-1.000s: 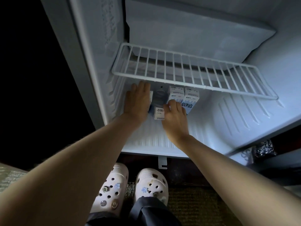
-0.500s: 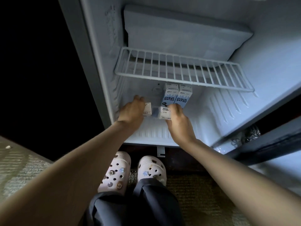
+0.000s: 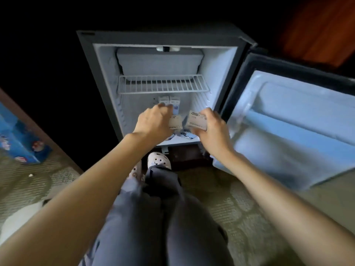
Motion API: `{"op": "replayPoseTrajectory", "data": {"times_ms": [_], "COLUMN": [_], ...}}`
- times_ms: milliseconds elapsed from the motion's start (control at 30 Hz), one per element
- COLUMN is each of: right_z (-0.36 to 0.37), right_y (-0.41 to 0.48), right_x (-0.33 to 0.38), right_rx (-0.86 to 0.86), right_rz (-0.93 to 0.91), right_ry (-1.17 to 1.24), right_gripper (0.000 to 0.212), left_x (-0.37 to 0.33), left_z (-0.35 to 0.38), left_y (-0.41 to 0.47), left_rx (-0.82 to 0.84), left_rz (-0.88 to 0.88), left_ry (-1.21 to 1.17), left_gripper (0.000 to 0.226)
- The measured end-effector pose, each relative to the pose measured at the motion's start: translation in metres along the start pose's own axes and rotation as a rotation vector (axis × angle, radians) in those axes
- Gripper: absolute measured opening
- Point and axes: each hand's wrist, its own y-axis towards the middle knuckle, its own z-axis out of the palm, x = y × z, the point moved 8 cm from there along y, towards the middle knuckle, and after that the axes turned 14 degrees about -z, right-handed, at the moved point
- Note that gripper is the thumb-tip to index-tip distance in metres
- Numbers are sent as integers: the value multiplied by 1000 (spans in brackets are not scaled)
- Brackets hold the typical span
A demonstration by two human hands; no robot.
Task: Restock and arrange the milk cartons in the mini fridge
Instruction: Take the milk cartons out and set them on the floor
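Left hand (image 3: 153,122) and right hand (image 3: 214,127) each grip boxy cardboard cartons (image 3: 196,120).

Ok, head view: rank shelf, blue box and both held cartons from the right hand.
1. Right carton: pinched by the right hand.
2. Left carton: just leftward.
3. Shelf: above, inside fridge.
4. Blue box: far left.

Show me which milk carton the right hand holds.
The rightmost carton, nearest the open door, gripped by the right hand; the left hand holds the neighbouring carton; two cartons stand behind.
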Motion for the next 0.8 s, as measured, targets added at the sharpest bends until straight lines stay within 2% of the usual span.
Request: {"op": "replayPoseTrajectory", "data": {"times_ms": [233,433,633,800], "right_z": [-114,-175,-177,-158], "right_y": [-122,-259,-403,-511], "right_x": [-3,-30,-68,-87], "right_rx": [-76,-131,-111,-101], "right_rz": [175,414,800,997], "right_ry": [-43,-142,-77,-70], "right_gripper": [34,32,23,26], "left_x": [-102,-187,-258,-288], "left_z": [-20,31,124,183], "left_y": [-104,-194,-291,-350], "left_rx": [-1,93,288,400], "left_rz": [244,455,694,816], "left_ry": [124,155,254,309], "left_gripper": [33,30,44,45]}}
